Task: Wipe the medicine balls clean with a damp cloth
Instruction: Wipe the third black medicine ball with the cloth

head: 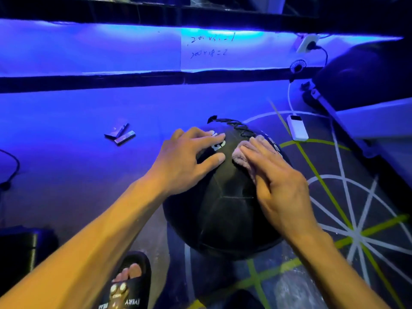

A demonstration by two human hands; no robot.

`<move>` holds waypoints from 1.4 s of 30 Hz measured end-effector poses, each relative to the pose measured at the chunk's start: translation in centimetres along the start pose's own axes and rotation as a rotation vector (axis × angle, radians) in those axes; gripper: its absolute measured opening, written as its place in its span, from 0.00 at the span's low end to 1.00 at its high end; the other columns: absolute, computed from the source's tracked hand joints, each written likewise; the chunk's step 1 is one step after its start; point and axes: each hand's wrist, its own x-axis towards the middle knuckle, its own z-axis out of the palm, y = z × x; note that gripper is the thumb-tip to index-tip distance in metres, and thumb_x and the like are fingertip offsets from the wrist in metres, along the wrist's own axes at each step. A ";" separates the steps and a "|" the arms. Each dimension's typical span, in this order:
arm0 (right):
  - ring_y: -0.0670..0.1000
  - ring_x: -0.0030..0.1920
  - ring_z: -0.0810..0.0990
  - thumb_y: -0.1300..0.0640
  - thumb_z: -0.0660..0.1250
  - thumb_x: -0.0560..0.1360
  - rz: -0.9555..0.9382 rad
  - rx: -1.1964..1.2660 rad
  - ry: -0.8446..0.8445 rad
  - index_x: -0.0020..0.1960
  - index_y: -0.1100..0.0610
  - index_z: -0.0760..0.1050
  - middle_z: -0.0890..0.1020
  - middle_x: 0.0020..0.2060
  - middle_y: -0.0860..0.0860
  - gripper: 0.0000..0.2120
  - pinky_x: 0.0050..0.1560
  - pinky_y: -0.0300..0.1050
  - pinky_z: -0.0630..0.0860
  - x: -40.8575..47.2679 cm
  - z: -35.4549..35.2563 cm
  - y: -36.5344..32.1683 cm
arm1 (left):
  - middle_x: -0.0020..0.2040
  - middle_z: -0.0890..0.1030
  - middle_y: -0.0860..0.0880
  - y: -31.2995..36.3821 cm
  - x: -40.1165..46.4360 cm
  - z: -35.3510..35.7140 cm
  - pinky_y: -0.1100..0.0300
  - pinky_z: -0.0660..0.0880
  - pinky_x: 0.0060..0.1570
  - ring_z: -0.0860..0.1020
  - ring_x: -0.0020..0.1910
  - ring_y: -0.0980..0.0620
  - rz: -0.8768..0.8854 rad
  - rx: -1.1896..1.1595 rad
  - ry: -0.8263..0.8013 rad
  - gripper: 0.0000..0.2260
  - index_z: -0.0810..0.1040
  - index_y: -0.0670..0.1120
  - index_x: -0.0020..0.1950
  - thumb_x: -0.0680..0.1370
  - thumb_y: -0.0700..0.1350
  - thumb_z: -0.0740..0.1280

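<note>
A large black medicine ball with white lettering and black lacing on top sits on the floor in front of me. My left hand rests flat on its upper left side, fingers spread and straight. My right hand presses a small pinkish cloth against the ball's upper right side with straight fingers. Most of the cloth is hidden under the palm.
A white power bank with a cable lies on the floor behind the ball. Small boxes lie at the left. A dark mat with white and green lines covers the right. My sandalled foot is below. A bench frame stands at the right.
</note>
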 end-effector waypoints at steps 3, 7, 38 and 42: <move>0.37 0.74 0.68 0.65 0.63 0.80 0.081 0.045 0.028 0.70 0.49 0.78 0.74 0.68 0.33 0.22 0.72 0.30 0.63 1.3 -0.7 1.6 | 0.67 0.75 0.63 0.9 -0.4 0.3 0.49 0.67 0.67 0.72 0.64 0.52 0.036 -0.020 -0.010 0.24 0.75 0.68 0.70 0.76 0.69 0.59; 0.44 0.72 0.72 0.65 0.61 0.81 0.189 -0.020 0.125 0.69 0.48 0.78 0.78 0.67 0.38 0.21 0.71 0.32 0.64 2.7 -1.7 2.4 | 0.70 0.74 0.67 1.3 -0.9 0.9 0.47 0.62 0.69 0.70 0.61 0.56 0.100 -0.032 -0.052 0.21 0.74 0.67 0.71 0.77 0.63 0.64; 0.41 0.72 0.72 0.73 0.60 0.76 0.147 -0.002 0.302 0.70 0.53 0.78 0.77 0.70 0.48 0.27 0.74 0.40 0.67 -1.2 -1.5 6.5 | 0.72 0.63 0.61 0.6 7.0 4.3 0.44 0.65 0.74 0.67 0.72 0.47 -0.015 -0.116 -0.139 0.25 0.65 0.79 0.70 0.73 0.77 0.59; 0.56 0.76 0.69 0.74 0.62 0.75 -0.281 -0.110 0.075 0.69 0.62 0.77 0.74 0.72 0.56 0.24 0.74 0.58 0.69 -7.4 1.9 3.8 | 0.72 0.62 0.64 -1.2 6.3 4.2 0.43 0.63 0.76 0.64 0.76 0.49 -0.028 -0.174 -0.106 0.27 0.65 0.79 0.70 0.71 0.78 0.58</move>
